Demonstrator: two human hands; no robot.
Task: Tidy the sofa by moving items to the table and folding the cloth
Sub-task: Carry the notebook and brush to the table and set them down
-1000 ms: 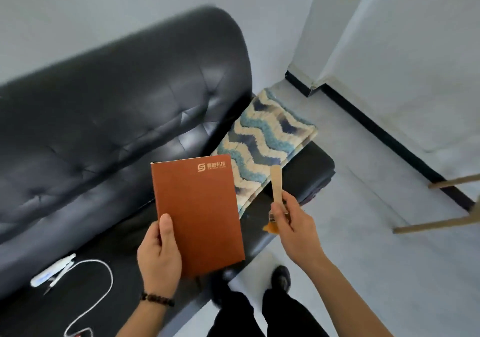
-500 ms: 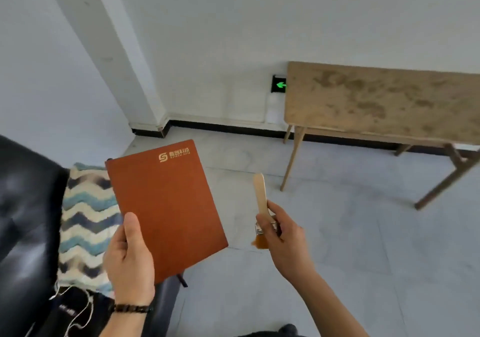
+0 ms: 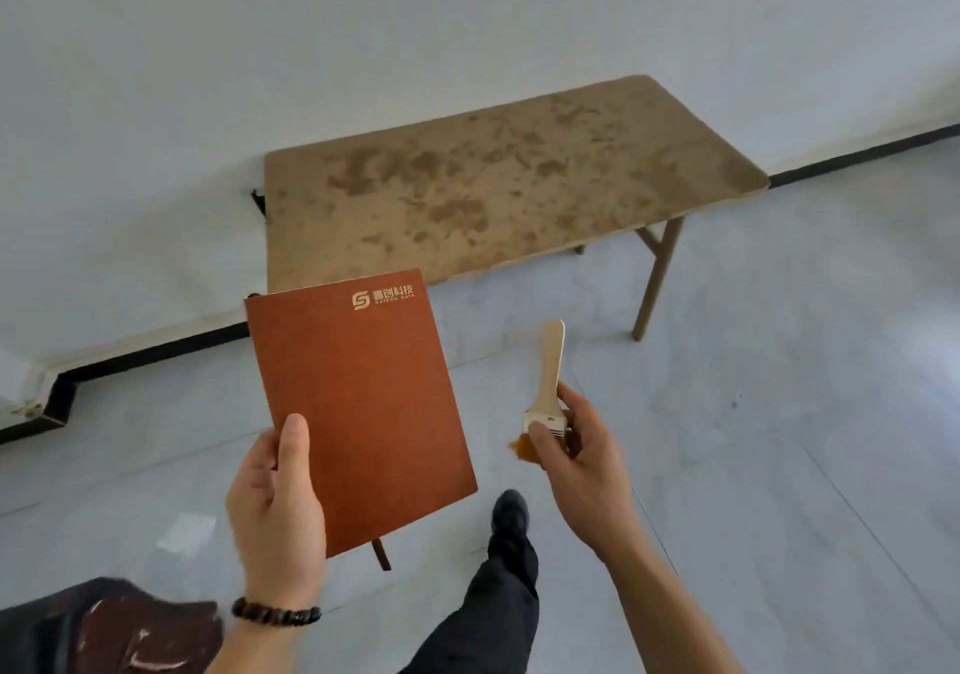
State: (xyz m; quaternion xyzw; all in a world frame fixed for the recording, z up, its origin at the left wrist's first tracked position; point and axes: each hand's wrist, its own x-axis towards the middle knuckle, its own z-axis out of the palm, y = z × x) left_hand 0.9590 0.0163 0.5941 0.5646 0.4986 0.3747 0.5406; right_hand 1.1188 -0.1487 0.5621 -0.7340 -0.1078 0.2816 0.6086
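An orange notebook (image 3: pixel 363 403) is clamped by the left hand (image 3: pixel 275 512) – thumb pressed on its cover – while a brush (image 3: pixel 545 387) is pinched by right hand (image 3: pixel 582 465) fingers, table (image 3: pixel 493 180) beyond

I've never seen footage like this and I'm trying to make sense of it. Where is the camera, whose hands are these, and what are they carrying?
There is no machine here. One wide-angle camera sits on a person's head and looks forward and down, so you see their own two hands from above. The left hand, with a bead bracelet on its wrist, grips a closed orange-brown notebook by its lower corner. The right hand holds a small paintbrush by its metal band, wooden handle pointing up. Ahead stands a stained wooden table against the wall; nothing visible lies on it. Below, a dark trouser leg and shoe show on the grey floor.
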